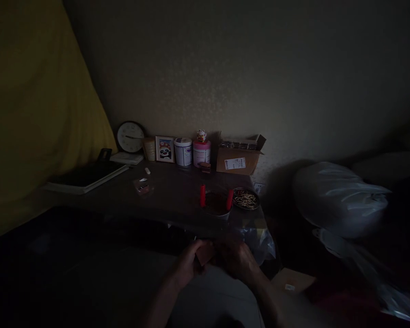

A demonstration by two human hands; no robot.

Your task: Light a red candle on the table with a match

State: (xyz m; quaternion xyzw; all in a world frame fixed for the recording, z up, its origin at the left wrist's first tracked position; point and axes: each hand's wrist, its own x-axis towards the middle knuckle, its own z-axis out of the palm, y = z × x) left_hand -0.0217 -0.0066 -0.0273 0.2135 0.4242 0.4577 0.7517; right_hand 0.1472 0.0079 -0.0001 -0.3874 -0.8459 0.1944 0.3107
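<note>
The scene is very dark. My left hand (187, 264) and my right hand (241, 262) meet low in the frame, below the desk's front edge. Both are closed on a small brown box-like piece (205, 253) held between them. What it is exactly I cannot make out. Just above the hands, on the desk (123, 200), stands a round dish (216, 203) with two red sticks upright at its sides, and a second round dish (246, 199) filled with thin pale sticks.
Along the wall stand a clock (130, 136), a framed panda picture (164, 149), two tubs (183, 151) and an open cardboard box (238, 155). A dark notebook (87, 175) lies at left. A white plastic bag (338, 198) bulges at right; a yellow curtain (27, 114) hangs left.
</note>
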